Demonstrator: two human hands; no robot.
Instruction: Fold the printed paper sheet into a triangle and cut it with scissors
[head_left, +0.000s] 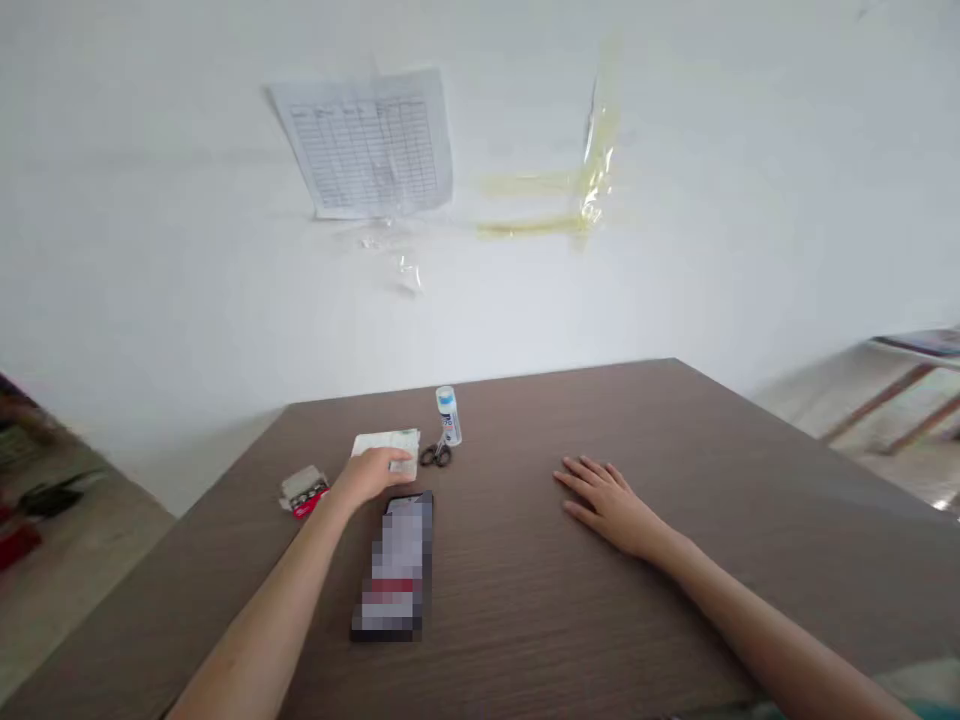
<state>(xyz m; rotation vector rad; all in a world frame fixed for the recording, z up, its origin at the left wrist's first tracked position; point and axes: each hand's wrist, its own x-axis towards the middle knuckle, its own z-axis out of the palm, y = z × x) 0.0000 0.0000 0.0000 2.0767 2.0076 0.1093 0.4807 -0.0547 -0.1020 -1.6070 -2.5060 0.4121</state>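
Note:
My left hand [373,473] reaches over a flat white pad, maybe folded paper [386,440], with thumb and fingers closed at its right side. Part of the pad is hidden under the hand. Just right of it lie small scissors with black handles [435,456], touching or close to a white bottle with a blue top [448,415]. A phone [394,565], its screen blurred out, lies nearer to me. My right hand [607,505] rests flat on the brown table [510,580], fingers stretched out, holding nothing.
A small open red and white box [304,490] with dark items inside sits left of my left forearm. Behind the table stands a white wall with a taped printed sheet [371,145] and yellowed tape strips [532,228]. Another piece of furniture [911,385] shows at far right.

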